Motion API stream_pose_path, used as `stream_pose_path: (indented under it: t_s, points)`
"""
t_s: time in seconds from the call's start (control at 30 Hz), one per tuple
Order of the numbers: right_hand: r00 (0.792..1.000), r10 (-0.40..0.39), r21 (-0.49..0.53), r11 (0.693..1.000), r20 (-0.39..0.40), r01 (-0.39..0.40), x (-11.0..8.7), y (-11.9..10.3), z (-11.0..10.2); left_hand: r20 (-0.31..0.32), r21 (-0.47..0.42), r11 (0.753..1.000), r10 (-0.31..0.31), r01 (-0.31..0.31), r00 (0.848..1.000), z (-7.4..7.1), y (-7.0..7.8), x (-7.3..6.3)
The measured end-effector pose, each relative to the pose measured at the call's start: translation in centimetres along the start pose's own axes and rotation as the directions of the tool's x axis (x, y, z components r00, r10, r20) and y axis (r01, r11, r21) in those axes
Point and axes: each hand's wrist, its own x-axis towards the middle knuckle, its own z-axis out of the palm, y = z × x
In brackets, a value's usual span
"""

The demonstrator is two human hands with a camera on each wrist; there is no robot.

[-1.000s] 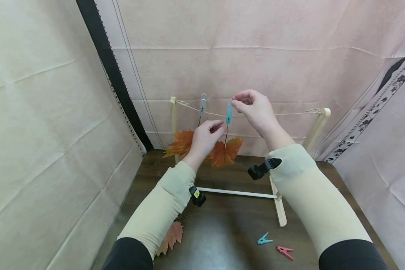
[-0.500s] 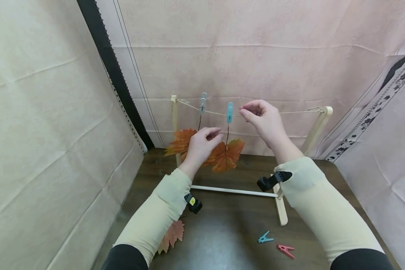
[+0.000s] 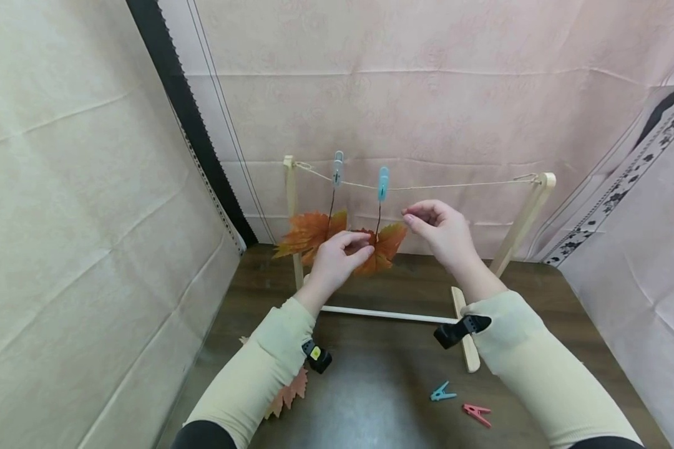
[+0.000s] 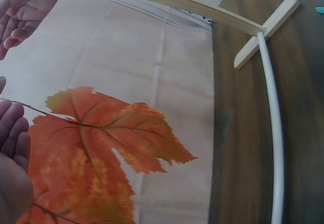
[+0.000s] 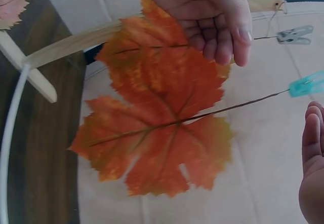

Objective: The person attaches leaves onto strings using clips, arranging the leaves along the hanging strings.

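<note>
Two orange leaves hang by their stems from a string [image 3: 449, 186]. The left leaf [image 3: 303, 234] is held by a grey-blue clothespin [image 3: 337, 169], the other leaf [image 5: 152, 138] by a bright blue clothespin [image 3: 383, 184]. My left hand [image 3: 337, 259] is in front of the leaves and hides part of them; its fingers bend loosely with nothing between them. To the right of the second leaf, below the string, my right hand [image 3: 440, 231] hovers with thumb and fingers near each other, holding nothing visible.
A wooden stand with a right post [image 3: 517, 227] and a white crossbar [image 3: 387, 313] carries the string. On the dark table lie a blue clothespin [image 3: 442, 391], a red clothespin [image 3: 476, 414] and a pinkish leaf [image 3: 289, 393], partly under the left forearm. Cloth walls enclose the table.
My right hand has come off the bright blue clothespin and moved down and right. The left hand has dropped lower, away from that clothespin. The second leaf hangs from the string.
</note>
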Motion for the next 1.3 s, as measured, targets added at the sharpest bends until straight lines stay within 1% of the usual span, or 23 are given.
stream_pose_path:
  t_s: [0.17, 0.27, 0.4, 0.53, 0.6, 0.8, 0.9, 1.03, 1.2, 1.3]
  points:
    - [1.000, 0.026, 0.040, 0.999, -0.012, -0.026, -1.0, 1.7, 0.2, 0.029, -0.016, 0.999, -0.027, 0.027, 0.999, 0.4, -0.9, -0.8]
    - [0.999, 0.039, 0.044, 0.998, -0.015, -0.038, -1.4, 2.7, 0.4, 0.029, -0.020, 0.999, -0.031, 0.031, 0.999, 0.5, -1.4, -1.1]
    - [0.998, 0.061, 0.035, 0.998, -0.011, -0.061, -2.1, 4.1, 0.4, 0.029, 0.003, 0.999, -0.038, 0.038, 0.999, 0.6, -2.3, -1.6]
    - [0.996, 0.090, 0.038, 0.995, -0.010, -0.090, -3.0, 5.6, 0.5, 0.026, 0.024, 0.997, -0.080, 0.079, 0.996, 0.7, -3.2, -2.1]
    - [0.994, 0.106, 0.052, 0.993, -0.009, -0.105, -3.5, 6.4, 0.6, 0.021, 0.027, 0.994, -0.111, 0.110, 0.994, 0.9, -3.7, -2.5]
    - [0.985, 0.169, 0.063, 0.984, -0.023, -0.167, -5.3, 8.6, 0.9, 0.040, -0.018, 0.983, -0.182, 0.183, 0.982, 1.4, -4.9, -4.0]
    - [0.980, 0.197, 0.067, 0.979, -0.031, -0.194, -6.4, 9.7, 1.0, 0.052, -0.032, 0.980, -0.196, 0.197, 0.979, 1.7, -5.7, -4.7]
    - [0.972, 0.230, 0.076, 0.971, -0.037, -0.227, -8.1, 11.3, 1.1, 0.046, -0.033, 0.977, -0.210, 0.212, 0.977, 1.8, -6.8, -5.5]
    - [0.962, 0.272, 0.032, 0.962, -0.033, -0.271, -10.0, 13.0, 1.1, 0.030, -0.002, 0.974, -0.226, 0.226, 0.974, 1.6, -8.2, -6.5]
    - [0.955, 0.294, -0.008, 0.956, -0.037, -0.295, -10.9, 13.9, 1.0, 0.038, -0.015, 0.972, -0.235, 0.236, 0.971, 1.4, -9.0, -7.1]
